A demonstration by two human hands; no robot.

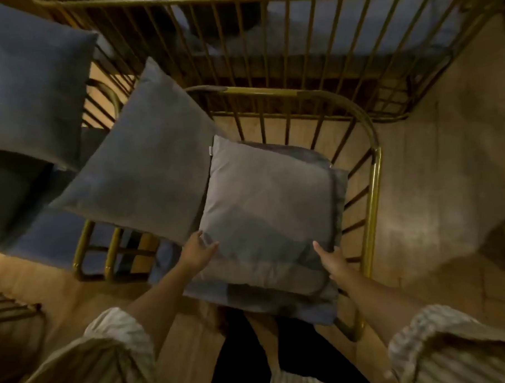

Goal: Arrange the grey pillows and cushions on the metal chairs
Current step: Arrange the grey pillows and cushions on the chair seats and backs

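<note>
A square grey pillow (268, 211) lies flat on the blue-grey seat cushion (317, 307) of a gold metal chair (374, 183) right below me. My left hand (199, 250) grips the pillow's near left corner. My right hand (331, 259) holds its near right edge. A second grey pillow (146, 170) leans tilted over the chair's left armrest, touching the first pillow's left side. A third, darker grey pillow (29, 88) sits at the far left on the neighbouring chair.
A larger gold metal bench (268, 46) with a grey cushion stands behind the chair. Another metal chair frame (97, 250) with a blue cushion stands to the left. Wooden floor (437, 200) lies open to the right. My striped sleeves fill the bottom corners.
</note>
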